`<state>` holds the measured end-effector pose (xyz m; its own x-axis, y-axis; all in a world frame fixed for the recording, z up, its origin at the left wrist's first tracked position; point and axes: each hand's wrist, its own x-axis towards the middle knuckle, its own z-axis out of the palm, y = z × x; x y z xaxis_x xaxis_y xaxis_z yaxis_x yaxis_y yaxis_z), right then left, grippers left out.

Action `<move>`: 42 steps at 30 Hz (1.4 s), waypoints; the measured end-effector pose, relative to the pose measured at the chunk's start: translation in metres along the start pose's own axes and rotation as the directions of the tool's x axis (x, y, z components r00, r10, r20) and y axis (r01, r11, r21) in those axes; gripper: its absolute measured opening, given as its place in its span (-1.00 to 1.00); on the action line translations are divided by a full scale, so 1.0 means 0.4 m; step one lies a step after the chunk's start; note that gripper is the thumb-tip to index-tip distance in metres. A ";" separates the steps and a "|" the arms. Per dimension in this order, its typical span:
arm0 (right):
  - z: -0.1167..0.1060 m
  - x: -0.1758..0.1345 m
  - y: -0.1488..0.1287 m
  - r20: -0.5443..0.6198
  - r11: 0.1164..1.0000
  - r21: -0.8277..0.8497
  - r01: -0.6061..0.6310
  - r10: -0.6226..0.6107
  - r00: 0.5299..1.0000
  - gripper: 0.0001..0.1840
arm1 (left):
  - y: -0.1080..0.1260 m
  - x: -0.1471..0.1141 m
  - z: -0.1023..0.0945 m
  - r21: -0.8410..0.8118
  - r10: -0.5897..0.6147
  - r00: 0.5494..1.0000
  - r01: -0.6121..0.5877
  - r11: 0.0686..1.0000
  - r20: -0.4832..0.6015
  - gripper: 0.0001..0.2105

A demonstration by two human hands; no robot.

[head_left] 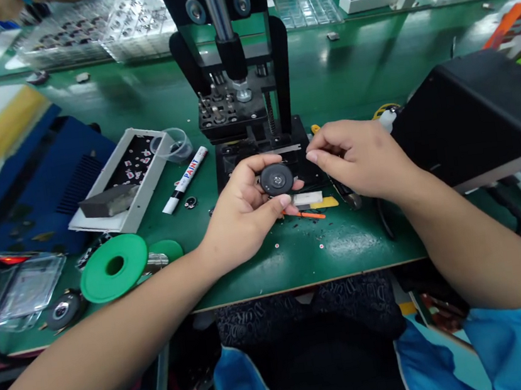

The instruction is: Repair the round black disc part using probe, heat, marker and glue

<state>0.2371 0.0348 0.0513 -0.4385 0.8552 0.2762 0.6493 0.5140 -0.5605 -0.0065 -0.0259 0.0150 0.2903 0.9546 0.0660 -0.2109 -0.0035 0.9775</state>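
Observation:
My left hand [248,212] grips a round black disc-shaped part [277,179] by its edge, its face with a small metallic centre turned up toward me. To the right of it, my right hand [355,155] has thumb and forefinger pinched together; whatever is between them, if anything, is too small to make out. Both hands are in front of a black hand press [250,114] with a metal ram. Below the disc, a white block [307,198] and an orange stick [310,215] lie on the green bench [251,272].
On the left are a paint marker [186,180], a white tray [137,216] of small parts, a clear cup [176,145] and a green solder spool [114,268]. A black box-shaped device [478,111] stands at right. Across the bench, other people's arms show behind clear trays [140,26].

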 end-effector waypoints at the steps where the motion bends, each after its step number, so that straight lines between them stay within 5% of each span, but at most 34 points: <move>1: 0.000 0.000 0.000 0.011 1.000 -0.004 0.004 -0.004 1.000 -0.84 | 0.000 0.000 0.000 -0.006 0.004 1.000 -0.004 1.000 0.005 -0.50; 17: -0.015 0.000 0.034 0.388 0.973 -0.232 -0.011 0.103 0.916 -0.88 | 0.002 -0.009 -0.002 -0.062 -0.013 1.000 0.013 0.998 -0.004 -0.34; 25: -0.022 0.001 0.013 0.383 0.961 -0.273 -0.045 0.151 0.911 -0.81 | -0.003 -0.011 -0.002 -0.075 -0.019 1.000 0.019 0.997 0.002 -0.39; 36: -0.030 0.010 -0.018 0.480 0.936 -0.348 -0.051 0.224 0.848 -0.76 | -0.012 -0.007 -0.006 -0.074 0.037 0.999 -0.035 0.997 0.026 -0.44; 42: -0.060 -0.003 -0.008 0.465 0.969 -0.216 -0.119 0.210 0.860 -0.74 | -0.020 -0.003 -0.013 -0.099 0.045 0.999 -0.045 0.994 -0.003 -0.46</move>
<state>0.2504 0.0337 0.0717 -0.5300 0.8125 -0.2429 0.8158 0.4103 -0.4076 -0.0099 -0.0255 0.0061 0.2779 0.9544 0.1090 -0.3153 -0.0166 0.9489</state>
